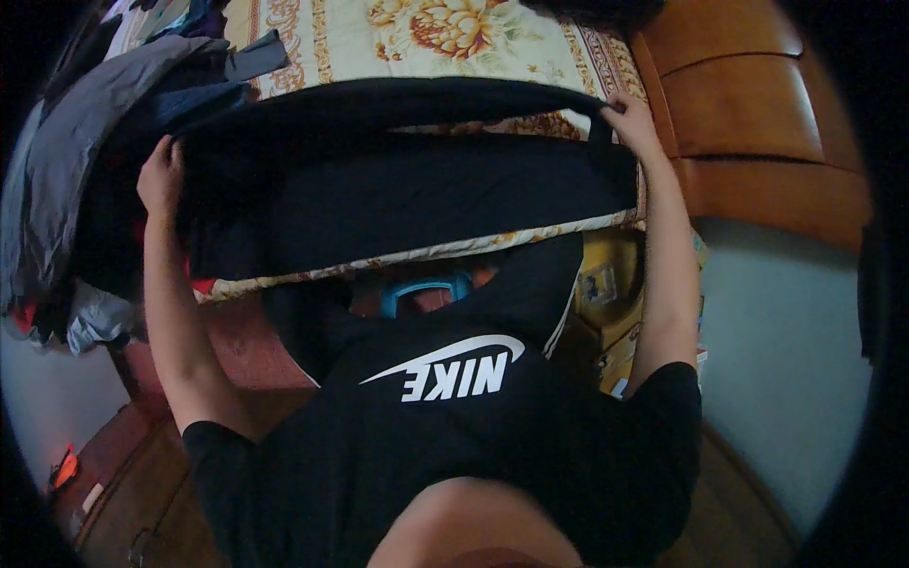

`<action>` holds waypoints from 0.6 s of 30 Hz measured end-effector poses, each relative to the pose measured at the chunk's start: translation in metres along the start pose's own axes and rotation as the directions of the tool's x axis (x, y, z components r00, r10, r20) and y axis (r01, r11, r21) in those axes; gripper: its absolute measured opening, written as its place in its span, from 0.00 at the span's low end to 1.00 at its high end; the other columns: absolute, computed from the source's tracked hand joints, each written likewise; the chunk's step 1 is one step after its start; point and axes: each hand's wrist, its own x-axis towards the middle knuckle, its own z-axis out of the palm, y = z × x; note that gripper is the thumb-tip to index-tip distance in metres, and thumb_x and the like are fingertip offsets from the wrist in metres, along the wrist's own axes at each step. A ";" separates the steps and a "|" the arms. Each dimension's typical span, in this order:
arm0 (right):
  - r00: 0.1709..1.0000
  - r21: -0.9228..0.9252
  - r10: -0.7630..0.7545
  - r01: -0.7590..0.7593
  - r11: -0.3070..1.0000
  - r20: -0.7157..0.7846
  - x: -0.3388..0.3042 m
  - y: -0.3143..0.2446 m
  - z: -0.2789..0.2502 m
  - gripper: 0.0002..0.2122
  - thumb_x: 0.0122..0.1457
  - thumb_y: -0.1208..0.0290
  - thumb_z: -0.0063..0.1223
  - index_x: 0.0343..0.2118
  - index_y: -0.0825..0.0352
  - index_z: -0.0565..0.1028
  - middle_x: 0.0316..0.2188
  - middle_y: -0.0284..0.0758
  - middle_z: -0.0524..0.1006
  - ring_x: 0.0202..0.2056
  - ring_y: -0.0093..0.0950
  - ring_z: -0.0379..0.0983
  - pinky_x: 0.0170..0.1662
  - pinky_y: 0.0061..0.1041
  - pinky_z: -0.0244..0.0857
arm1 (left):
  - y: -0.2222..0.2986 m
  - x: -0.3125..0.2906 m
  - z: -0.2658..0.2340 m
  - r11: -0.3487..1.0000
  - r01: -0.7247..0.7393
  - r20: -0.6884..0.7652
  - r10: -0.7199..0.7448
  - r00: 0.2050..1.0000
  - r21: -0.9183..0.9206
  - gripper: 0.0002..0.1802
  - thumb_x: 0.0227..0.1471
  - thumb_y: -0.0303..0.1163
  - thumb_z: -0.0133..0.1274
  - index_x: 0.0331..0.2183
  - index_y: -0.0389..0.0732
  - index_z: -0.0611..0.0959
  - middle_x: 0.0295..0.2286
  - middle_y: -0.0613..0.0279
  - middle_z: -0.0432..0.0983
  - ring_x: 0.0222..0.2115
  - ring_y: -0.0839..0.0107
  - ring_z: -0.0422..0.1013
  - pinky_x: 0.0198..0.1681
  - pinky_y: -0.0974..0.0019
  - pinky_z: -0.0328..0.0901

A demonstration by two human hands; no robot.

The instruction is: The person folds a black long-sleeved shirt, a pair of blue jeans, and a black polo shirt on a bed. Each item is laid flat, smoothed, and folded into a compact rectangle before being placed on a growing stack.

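Observation:
What look like black trousers (426, 185) stretch across the near side of the bed. One long strip of them is raised between my two hands and sags slightly, while a wider part lies flat below it along the bed's edge. My left hand (163, 178) is closed on the cloth at the left end, beside the clothes pile. At the far right end, my right hand (630, 123) pinches the raised strip, and a narrow loop of fabric hangs under the fingers. Through the gap between the two parts, the patterned bedcover (530, 57) shows.
A pile of clothes (85, 142), grey and dark, hangs over the bed's left side. On the right stands a brown padded headboard (748, 95). Cardboard boxes (606, 284) sit below the bed edge near my right arm. A blue plastic object (426, 289) is under the edge, before my lap.

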 end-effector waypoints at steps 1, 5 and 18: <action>0.997 -0.058 -0.073 0.074 0.996 0.030 0.013 -0.009 -0.007 0.12 0.43 0.68 0.55 0.30 0.68 0.72 0.22 0.41 0.72 0.29 0.35 0.70 0.36 0.29 0.63 | -0.008 0.004 -0.007 1.000 0.024 -0.008 -0.024 1.000 0.000 0.21 0.50 0.49 0.43 0.42 0.50 0.76 0.36 0.54 0.73 0.38 0.57 0.69 0.40 0.59 0.63; 0.893 -0.157 -0.450 0.441 0.883 -0.024 0.079 0.008 -0.018 0.13 0.45 0.66 0.56 0.30 0.68 0.71 0.21 0.39 0.72 0.27 0.33 0.70 0.34 0.29 0.63 | -0.008 0.026 0.000 0.995 0.068 0.003 -0.068 0.998 -0.068 0.22 0.49 0.51 0.42 0.42 0.50 0.76 0.37 0.55 0.73 0.39 0.58 0.69 0.40 0.60 0.63; 0.881 -0.732 -0.463 0.251 0.633 -0.098 -0.029 0.014 -0.007 0.12 0.39 0.76 0.54 0.31 0.63 0.68 0.34 0.35 0.68 0.42 0.34 0.63 0.44 0.36 0.57 | -0.034 -0.097 0.044 0.740 -0.673 -0.269 0.652 0.709 0.018 0.11 0.38 0.27 0.51 0.31 0.43 0.77 0.24 0.59 0.73 0.24 0.60 0.70 0.27 0.63 0.66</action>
